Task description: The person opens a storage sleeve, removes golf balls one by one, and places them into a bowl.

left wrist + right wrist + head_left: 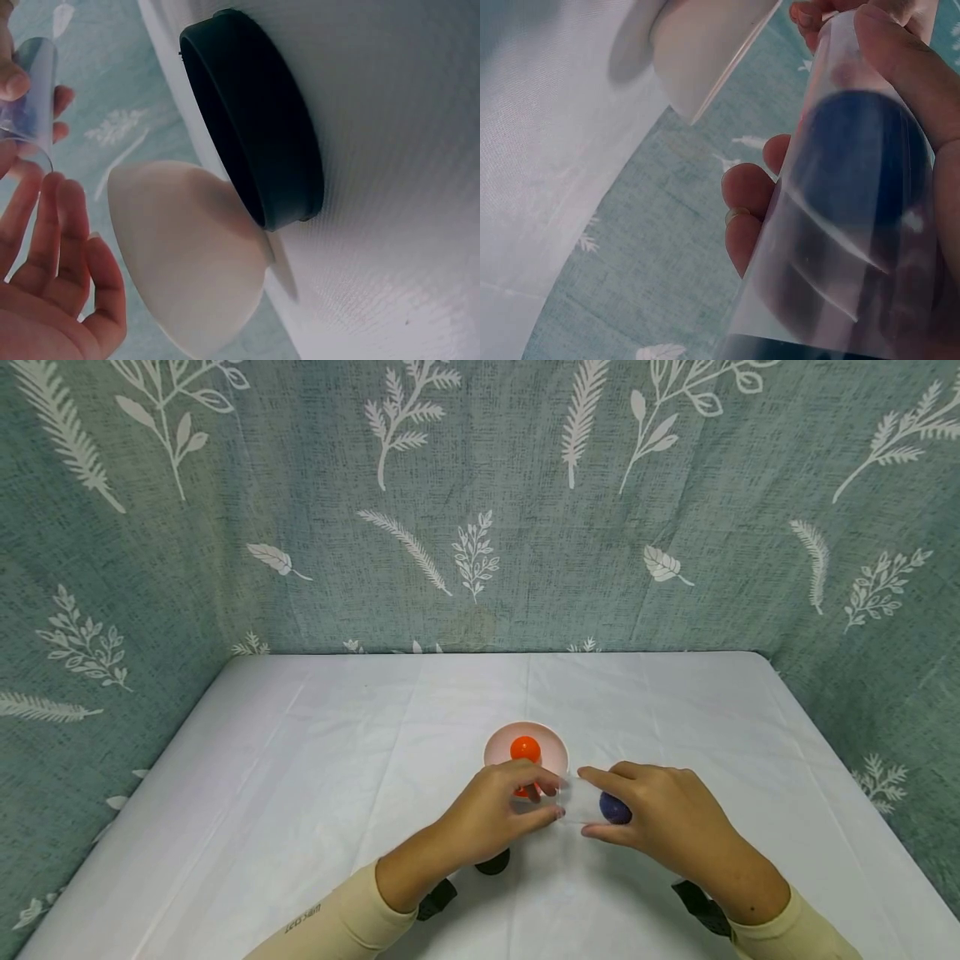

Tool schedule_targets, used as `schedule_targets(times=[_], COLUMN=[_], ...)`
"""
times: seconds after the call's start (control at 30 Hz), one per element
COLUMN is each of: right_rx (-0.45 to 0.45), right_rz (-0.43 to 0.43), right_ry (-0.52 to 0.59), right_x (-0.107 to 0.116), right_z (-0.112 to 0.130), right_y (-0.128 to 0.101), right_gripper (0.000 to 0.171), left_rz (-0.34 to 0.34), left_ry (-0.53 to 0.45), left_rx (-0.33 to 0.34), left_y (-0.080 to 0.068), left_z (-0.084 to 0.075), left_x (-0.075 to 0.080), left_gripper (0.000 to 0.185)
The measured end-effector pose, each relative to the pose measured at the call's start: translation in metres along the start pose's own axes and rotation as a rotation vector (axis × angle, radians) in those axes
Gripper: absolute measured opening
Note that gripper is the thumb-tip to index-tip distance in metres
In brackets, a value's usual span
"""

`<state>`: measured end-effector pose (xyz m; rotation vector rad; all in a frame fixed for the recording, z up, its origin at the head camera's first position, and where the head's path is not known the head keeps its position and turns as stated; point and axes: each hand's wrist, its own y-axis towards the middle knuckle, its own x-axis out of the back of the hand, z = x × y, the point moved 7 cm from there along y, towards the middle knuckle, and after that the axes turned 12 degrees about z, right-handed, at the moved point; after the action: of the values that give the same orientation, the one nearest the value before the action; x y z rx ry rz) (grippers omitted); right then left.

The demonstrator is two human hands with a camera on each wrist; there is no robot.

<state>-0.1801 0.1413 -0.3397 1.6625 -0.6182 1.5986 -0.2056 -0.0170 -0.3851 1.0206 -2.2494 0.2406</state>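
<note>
So there's a clear tube (581,802) held sideways between both hands, just above the tabletop (300,760) near its front middle. A dark blue ball (615,808) sits inside it at the right end; in the right wrist view the ball (855,165) fills pretty much the full width of the tube (832,247).

The right hand (667,822) has its grip wrapped round the tube, thumb under and fingers (900,67) over the top. The left hand (487,814) pinches the other end with curled fingertips. In the left wrist view only the tube's open end (34,90) shows, with fingers (60,247) close under it.

Right behind the hands is a pink bowl (525,752) with an orange ball (525,748) in it, the left fingers overlapping its near rim in the head view. A black lid (493,862) lies flat on the tabletop under the left wrist, just in front of the bowl (187,255); whether the lid (255,120) touches the bowl I can't tell.

Loads of open white cloth to the left, right and back, all the way to the leafy curtain (480,502). The tabletop's right edge is well apart from the right hand.
</note>
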Motion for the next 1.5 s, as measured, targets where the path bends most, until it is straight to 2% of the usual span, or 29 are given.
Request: schedule_targets(times=[0.23, 0.47, 0.7, 0.97, 1.5], right_rx=[-0.001, 0.003, 0.008, 0.009, 0.012], right_rz=[0.002, -0.005, -0.009, -0.013, -0.015], right_ry=[-0.002, -0.011, -0.017, -0.017, -0.008], right_x=[-0.001, 0.000, 0.000, -0.001, 0.000], right_z=[-0.001, -0.002, -0.003, -0.003, -0.003], right_y=[0.000, 0.000, 0.000, 0.000, 0.000], right_gripper=[0.059, 0.059, 0.058, 0.059, 0.059], left_rz=[0.013, 0.032, 0.033, 0.038, 0.087], left_ry=[-0.028, -0.118, -0.138, -0.202, -0.175], left_rx=[0.012, 0.037, 0.054, 0.092, 0.116], left_y=[0.000, 0.000, -0.001, -0.004, -0.006], left_z=[0.001, 0.006, 0.007, 0.011, 0.012], left_x=[0.001, 0.000, 0.001, 0.003, 0.003], left_gripper=[0.028, 0.030, 0.031, 0.041, 0.052])
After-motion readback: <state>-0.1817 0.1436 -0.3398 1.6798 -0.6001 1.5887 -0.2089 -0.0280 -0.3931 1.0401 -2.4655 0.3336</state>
